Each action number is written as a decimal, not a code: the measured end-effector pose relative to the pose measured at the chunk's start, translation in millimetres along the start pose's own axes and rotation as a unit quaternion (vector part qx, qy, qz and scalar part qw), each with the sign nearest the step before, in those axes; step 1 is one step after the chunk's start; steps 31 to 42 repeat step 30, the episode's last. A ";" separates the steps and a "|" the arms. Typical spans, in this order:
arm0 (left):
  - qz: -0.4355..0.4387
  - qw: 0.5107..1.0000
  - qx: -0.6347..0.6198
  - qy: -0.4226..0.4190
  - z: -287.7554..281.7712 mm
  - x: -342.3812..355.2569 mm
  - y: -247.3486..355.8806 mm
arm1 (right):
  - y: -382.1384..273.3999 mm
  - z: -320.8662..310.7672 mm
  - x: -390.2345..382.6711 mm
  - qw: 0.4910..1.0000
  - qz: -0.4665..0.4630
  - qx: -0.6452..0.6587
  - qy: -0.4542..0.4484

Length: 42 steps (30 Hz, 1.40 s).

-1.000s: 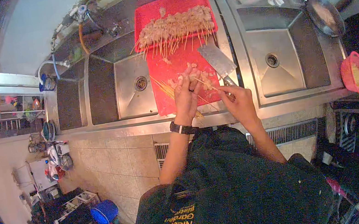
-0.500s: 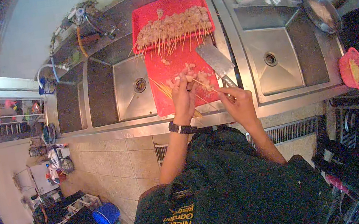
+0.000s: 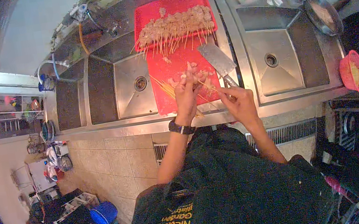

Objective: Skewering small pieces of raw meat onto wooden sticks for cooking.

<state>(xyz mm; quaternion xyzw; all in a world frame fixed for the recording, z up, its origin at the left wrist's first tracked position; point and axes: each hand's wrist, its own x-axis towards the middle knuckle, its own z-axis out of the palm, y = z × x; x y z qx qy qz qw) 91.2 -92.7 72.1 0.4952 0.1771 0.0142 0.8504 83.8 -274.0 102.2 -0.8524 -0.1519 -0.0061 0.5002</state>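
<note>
My left hand (image 3: pixel 186 96) is closed on a piece of raw meat (image 3: pixel 189 77) over the red cutting board (image 3: pixel 157 66). In my right hand (image 3: pixel 237 102), a thin bamboo skewer (image 3: pixel 207 85) is pinched near one end, its other end reaching the meat at my left fingers. How far the tip has entered the meat cannot be made out. Small cut meat pieces (image 3: pixel 192 65) lie around my fingers. Loose skewers (image 3: pixel 163 85) rest on the board left of my left hand. A cleaver (image 3: pixel 217 58) lies along the board's right side, its handle toward my right hand.
Beyond the board, a red tray (image 3: pixel 146 11) holds a row of meat skewers (image 3: pixel 175 24), sticks overhanging its near edge. Steel sink basins (image 3: pixel 134 102) flank the board. A dark pan (image 3: pixel 323 11) and a pink basket (image 3: pixel 352 72) stand at the right.
Both hands keep nearly the same pose, with the skewer still held against the meat. The whole view has shifted slightly.
</note>
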 end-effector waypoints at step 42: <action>0.034 0.992 0.110 -0.052 17.8 -29.4 -36.3 | 26.4 26.9 -26.5 0.926 0.252 0.267 0.089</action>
